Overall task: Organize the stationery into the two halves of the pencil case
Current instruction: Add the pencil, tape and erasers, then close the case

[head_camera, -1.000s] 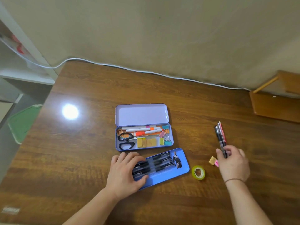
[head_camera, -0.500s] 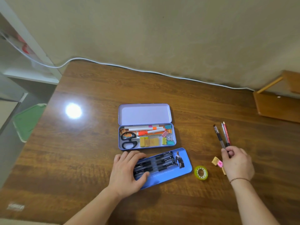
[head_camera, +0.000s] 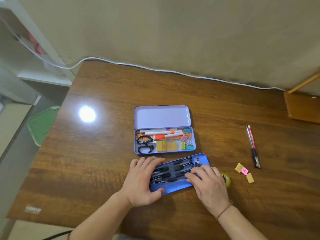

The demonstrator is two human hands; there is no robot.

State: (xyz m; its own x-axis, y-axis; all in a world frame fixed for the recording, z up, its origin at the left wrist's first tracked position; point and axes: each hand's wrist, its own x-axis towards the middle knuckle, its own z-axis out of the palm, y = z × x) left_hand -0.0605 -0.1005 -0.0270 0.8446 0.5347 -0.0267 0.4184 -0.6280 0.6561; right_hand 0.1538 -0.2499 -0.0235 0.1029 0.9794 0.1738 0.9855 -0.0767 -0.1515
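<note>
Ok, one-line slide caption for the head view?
Both hands, left hand and right hand, arrange black pens in the blue tray.

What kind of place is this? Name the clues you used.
Probably a home study corner: a wooden desk pushed against a plain wall, a white cable along its back edge, and white shelving at the left.
</note>
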